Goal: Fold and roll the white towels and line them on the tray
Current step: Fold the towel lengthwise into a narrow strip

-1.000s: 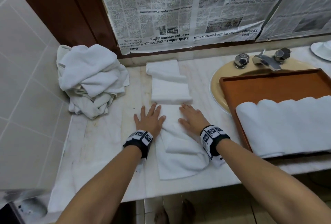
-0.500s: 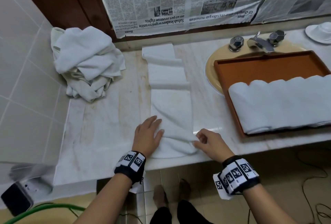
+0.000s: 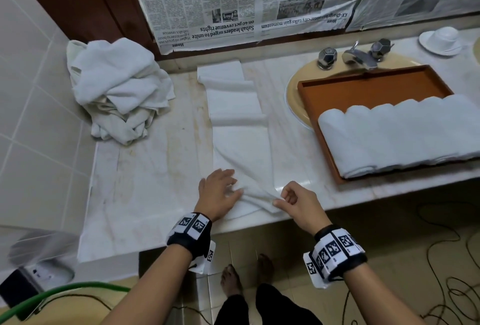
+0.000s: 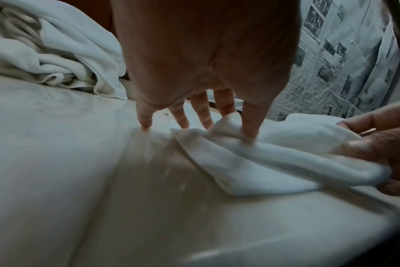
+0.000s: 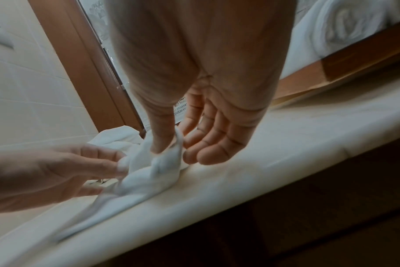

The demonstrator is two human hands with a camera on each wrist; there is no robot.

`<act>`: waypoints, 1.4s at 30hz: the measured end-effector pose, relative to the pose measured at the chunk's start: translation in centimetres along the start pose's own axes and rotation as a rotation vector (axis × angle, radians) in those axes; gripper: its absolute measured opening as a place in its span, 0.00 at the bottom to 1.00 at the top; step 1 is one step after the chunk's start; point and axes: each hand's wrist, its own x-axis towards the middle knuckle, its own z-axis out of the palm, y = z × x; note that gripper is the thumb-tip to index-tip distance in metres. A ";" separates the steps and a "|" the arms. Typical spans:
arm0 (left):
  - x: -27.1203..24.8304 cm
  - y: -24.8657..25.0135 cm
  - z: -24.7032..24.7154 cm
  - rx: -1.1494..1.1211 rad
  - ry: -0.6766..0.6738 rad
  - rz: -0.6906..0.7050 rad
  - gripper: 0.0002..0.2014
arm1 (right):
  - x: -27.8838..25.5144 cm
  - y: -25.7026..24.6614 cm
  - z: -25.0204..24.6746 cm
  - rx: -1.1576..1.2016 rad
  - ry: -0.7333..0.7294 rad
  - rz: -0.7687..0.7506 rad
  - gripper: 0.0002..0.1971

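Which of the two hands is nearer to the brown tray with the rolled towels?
Right. The right hand pinches the near end of the folded towel, on the side facing the tray. The left hand presses the towel's other edge, farther from the tray.

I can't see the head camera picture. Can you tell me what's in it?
Two hands work the near end of a long folded white towel on a marble counter: the right hand pinches it, the left hand presses it. Rolled towels fill a brown tray; crumpled towels wait left.

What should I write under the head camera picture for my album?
Two hands, left hand pressing and right hand pinching, start on a folded towel beside a tray of rolled towels.
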 end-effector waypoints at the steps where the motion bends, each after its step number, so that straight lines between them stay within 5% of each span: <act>1: -0.2 -0.2 -0.1 -0.088 0.040 0.004 0.29 | -0.3 -0.1 -0.1 0.005 -0.005 0.001 0.12; 5: -1.7 -0.3 -1.4 -0.258 0.100 -0.009 0.11 | -1.1 -0.4 -0.7 -0.002 -0.044 -0.035 0.10; 11: -3.9 -1.9 -1.7 -0.139 0.067 -0.075 0.12 | -2.6 -1.3 0.1 -0.065 -0.232 -0.081 0.10; 15: -4.4 -2.0 -1.2 -0.086 0.141 -0.058 0.09 | -0.8 -1.3 0.6 -0.013 -0.041 -0.067 0.06; 18: -4.7 -1.7 -0.9 -0.093 0.150 -0.079 0.09 | 2.7 -1.3 1.7 -0.213 0.051 -0.091 0.09; 20: -5.0 -1.6 -0.9 -0.104 0.147 -0.106 0.11 | 4.6 -1.1 2.7 -0.463 -0.023 -0.138 0.19; 24: -5.4 -2.0 -1.5 -0.077 0.144 -0.144 0.06 | 6.9 -1.1 2.0 -0.699 -0.062 -0.158 0.22; 29: -5.9 -2.5 -1.8 -0.049 0.070 -0.114 0.05 | 8.0 -1.1 -0.8 -0.657 -0.061 -0.053 0.19; 35: -6.3 -2.1 -1.1 -0.088 0.093 -0.101 0.07 | 5.1 -2.1 1.9 -0.549 -0.103 0.121 0.15; 42: -6.0 -2.5 -1.2 -0.042 0.048 -0.097 0.04 | 4.8 -1.5 1.8 -0.452 0.039 0.090 0.07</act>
